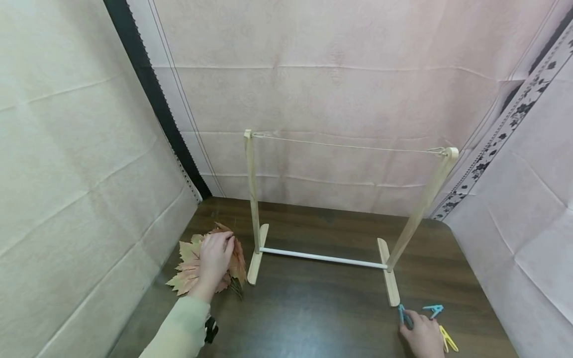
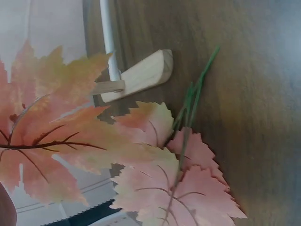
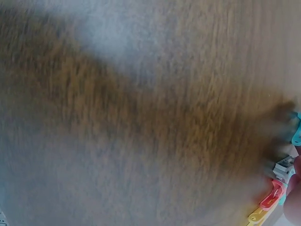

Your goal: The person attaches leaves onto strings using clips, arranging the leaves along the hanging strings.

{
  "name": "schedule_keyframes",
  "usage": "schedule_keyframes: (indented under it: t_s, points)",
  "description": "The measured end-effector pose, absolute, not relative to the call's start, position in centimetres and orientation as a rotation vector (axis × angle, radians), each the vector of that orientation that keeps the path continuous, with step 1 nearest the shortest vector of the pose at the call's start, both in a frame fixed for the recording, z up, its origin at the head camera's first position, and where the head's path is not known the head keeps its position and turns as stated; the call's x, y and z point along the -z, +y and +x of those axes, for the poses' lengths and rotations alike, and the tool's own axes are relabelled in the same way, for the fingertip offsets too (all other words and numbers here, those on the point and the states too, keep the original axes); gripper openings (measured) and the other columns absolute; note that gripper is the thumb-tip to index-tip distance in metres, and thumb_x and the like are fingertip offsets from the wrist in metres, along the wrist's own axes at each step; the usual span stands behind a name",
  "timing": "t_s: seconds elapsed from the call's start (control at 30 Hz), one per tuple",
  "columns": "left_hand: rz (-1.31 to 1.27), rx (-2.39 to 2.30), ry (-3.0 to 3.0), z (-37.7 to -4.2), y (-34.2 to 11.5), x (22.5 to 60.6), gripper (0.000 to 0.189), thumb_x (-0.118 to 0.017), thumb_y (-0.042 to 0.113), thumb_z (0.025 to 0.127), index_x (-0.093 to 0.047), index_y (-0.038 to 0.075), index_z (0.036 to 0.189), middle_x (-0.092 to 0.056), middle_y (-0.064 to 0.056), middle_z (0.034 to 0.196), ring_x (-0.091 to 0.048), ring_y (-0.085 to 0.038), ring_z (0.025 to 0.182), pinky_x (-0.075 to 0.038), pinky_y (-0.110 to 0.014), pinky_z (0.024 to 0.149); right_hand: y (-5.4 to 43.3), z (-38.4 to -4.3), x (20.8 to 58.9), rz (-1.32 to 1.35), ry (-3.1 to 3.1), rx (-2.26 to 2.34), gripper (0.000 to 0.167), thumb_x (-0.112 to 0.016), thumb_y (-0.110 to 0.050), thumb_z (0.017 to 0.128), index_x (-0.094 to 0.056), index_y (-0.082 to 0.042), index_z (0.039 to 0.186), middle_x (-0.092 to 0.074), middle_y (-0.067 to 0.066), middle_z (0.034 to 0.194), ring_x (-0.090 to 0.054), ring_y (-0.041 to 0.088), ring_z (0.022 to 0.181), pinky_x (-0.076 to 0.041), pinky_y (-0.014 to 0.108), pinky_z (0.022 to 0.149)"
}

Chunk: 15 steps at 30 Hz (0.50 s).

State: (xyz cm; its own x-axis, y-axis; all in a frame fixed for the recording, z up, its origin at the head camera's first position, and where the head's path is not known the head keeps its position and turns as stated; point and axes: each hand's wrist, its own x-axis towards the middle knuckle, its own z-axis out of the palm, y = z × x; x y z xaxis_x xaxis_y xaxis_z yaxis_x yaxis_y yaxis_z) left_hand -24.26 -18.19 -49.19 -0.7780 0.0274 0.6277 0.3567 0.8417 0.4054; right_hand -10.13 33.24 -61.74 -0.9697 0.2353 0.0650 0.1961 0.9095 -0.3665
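Observation:
At the left, my left hand [image 1: 216,258] pinches an orange artificial maple leaf [image 1: 237,256] above a pile of similar leaves [image 1: 188,271]. The left wrist view shows the held leaf [image 2: 51,136] up close, with pink leaves [image 2: 197,193] and green stems [image 2: 190,106] below it on the table. On the right, my right hand [image 1: 424,334] pinches a blue clothespin [image 1: 401,314] close to the tabletop. Another blue clothespin [image 1: 433,311] and a yellow clothespin [image 1: 447,339] lie beside that hand. A red clothespin [image 3: 273,195] shows at the right wrist view's edge.
A wooden stand with a left post [image 1: 252,194], a right post [image 1: 423,206] and a white bottom rod [image 1: 322,257] occupies the middle of the brown table [image 1: 313,308]. A thin string [image 1: 340,145] spans the post tops. Pale cloth [image 1: 331,99] surrounds the table.

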Motion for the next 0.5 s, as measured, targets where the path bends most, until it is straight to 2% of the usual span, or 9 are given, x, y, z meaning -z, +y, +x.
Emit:
schedule_keyframes:
  t_s: [0.3, 0.37, 0.5]
  points:
    - [-0.294, 0.666, -2.283, -24.1, -17.4, 48.3, 0.011, -0.069, 0.008, 0.083, -0.07, 0.002, 0.093, -0.067, -0.012, 0.087, -0.056, -0.032, 0.082, -0.041, -0.044, 0.079, 32.8, -9.9, 62.3, -0.342, -2.902, -0.568, 0.042, -0.072, -0.019, 0.071, -0.063, -0.002, 0.108, -0.061, 0.026, 0.098, -0.05, 0.049, 0.095, -0.037, 0.065, 0.078]
    - [-0.29, 0.672, -2.283, -24.0, -17.2, 48.0, 0.011, -0.069, 0.009, 0.084, -0.07, 0.003, 0.093, -0.068, -0.011, 0.087, -0.056, -0.032, 0.082, -0.041, -0.044, 0.079, 32.9, -10.0, 62.4, -0.354, -2.885, -0.582, 0.043, -0.072, -0.018, 0.072, -0.062, 0.0, 0.109, -0.06, 0.027, 0.098, -0.05, 0.047, 0.094, -0.036, 0.062, 0.08]
    - [-0.284, 0.727, -2.305, -24.0, -16.8, 47.4, 0.012, -0.067, 0.011, 0.086, -0.07, 0.003, 0.095, -0.068, -0.011, 0.09, -0.055, -0.031, 0.084, -0.04, -0.043, 0.079, 33.0, -10.3, 62.4, -0.37, -2.816, -0.615, 0.043, -0.071, -0.015, 0.073, -0.061, 0.007, 0.108, -0.06, 0.03, 0.098, -0.054, 0.045, 0.09, -0.036, 0.054, 0.078]
